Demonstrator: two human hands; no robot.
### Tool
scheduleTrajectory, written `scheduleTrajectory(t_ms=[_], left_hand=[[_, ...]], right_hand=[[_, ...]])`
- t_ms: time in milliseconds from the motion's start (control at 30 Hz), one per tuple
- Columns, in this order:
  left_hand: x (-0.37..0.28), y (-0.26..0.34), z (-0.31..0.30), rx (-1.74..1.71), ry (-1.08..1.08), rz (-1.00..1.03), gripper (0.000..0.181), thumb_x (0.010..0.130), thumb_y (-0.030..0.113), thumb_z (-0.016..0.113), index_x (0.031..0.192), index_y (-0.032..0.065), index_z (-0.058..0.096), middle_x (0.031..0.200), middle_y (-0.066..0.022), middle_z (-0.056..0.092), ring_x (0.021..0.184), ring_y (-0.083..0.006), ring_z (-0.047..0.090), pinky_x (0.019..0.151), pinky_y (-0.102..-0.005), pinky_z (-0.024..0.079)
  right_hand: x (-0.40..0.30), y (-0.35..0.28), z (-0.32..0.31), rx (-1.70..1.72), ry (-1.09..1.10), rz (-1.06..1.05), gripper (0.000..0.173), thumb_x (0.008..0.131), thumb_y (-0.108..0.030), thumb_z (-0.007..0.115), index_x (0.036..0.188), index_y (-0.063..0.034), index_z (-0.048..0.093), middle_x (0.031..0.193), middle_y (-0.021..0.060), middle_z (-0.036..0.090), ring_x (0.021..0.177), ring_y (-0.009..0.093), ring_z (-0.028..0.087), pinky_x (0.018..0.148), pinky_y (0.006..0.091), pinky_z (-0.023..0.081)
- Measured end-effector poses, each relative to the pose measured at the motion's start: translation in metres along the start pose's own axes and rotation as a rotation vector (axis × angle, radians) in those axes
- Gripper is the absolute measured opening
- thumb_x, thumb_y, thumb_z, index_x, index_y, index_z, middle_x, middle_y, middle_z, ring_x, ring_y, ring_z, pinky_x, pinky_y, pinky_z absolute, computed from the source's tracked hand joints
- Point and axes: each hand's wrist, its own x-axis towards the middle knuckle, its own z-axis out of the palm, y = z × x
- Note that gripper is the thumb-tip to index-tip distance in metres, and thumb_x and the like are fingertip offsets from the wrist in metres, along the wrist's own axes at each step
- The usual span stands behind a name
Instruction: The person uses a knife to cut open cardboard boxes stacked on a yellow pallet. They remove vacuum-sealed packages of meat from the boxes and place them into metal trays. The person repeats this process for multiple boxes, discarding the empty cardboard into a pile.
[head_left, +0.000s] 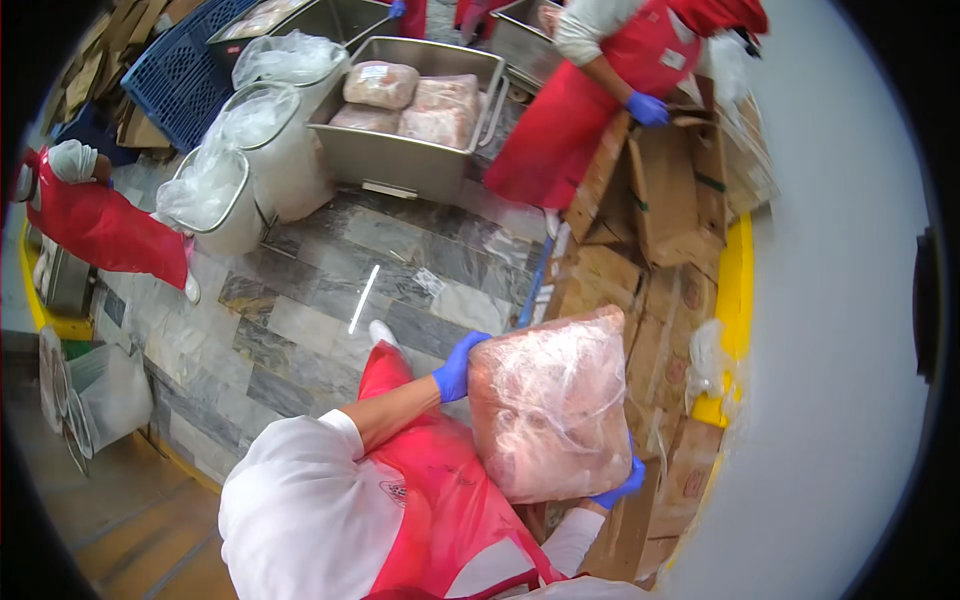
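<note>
A large plastic-wrapped block of meat (551, 405) is held up in front of my red apron, above the right side of the floor. My left hand (459, 367), in a blue glove, grips its upper left edge. At its lower right corner, my right hand (624, 480), also blue-gloved, supports it, with some fingers hidden behind the block. Cardboard boxes (675, 360) lie beside and beyond the block on the right. A metal bin (397, 161) farther ahead contains several wrapped meat blocks (442, 109).
A co-worker in a red apron (547, 127) touches an open cardboard box (667, 187) ahead right. Another co-worker (105, 210) is at far left. Plastic-lined bins (217, 202) and a blue plastic pallet (180, 82) stand ahead left. A yellow barrier (735, 292) runs along the wall.
</note>
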Motion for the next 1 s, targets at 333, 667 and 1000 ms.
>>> scheduleTrajectory(t_ms=[333,667,1000], left_hand=[[-0.083,0.319,-0.061,-0.190,0.148,0.379,0.058,0.095,0.047,0.045,0.131,0.0043,0.061,0.129,-0.0132,0.066,0.119,-0.0286,0.061,0.109,-0.0437,0.045],[-0.066,0.541,-0.070,-0.167,0.357,0.689,0.060,0.096,0.046,0.044,0.138,0.0048,0.057,0.138,-0.0111,0.061,0.125,-0.0287,0.057,0.109,-0.0429,0.044],[0.085,0.817,-0.009,0.181,0.733,0.506,0.067,0.099,0.060,0.040,0.138,0.0079,0.057,0.137,-0.0074,0.061,0.125,-0.0225,0.057,0.108,-0.0374,0.044]], right_hand=[[0.149,0.157,0.368,0.070,-0.425,0.402,0.068,0.088,-0.038,0.044,0.137,0.0081,0.055,0.139,0.0217,0.059,0.129,0.036,0.055,0.115,0.0454,0.038],[0.298,0.304,0.650,0.069,-0.524,0.761,0.060,0.087,-0.036,0.049,0.128,0.0050,0.063,0.128,0.0177,0.067,0.118,0.032,0.062,0.109,0.0414,0.044],[0.519,0.427,0.808,0.018,-0.339,1.079,0.042,0.090,-0.044,0.048,0.094,-0.0074,0.069,0.097,0.0111,0.072,0.094,0.028,0.068,0.091,0.0411,0.054]])
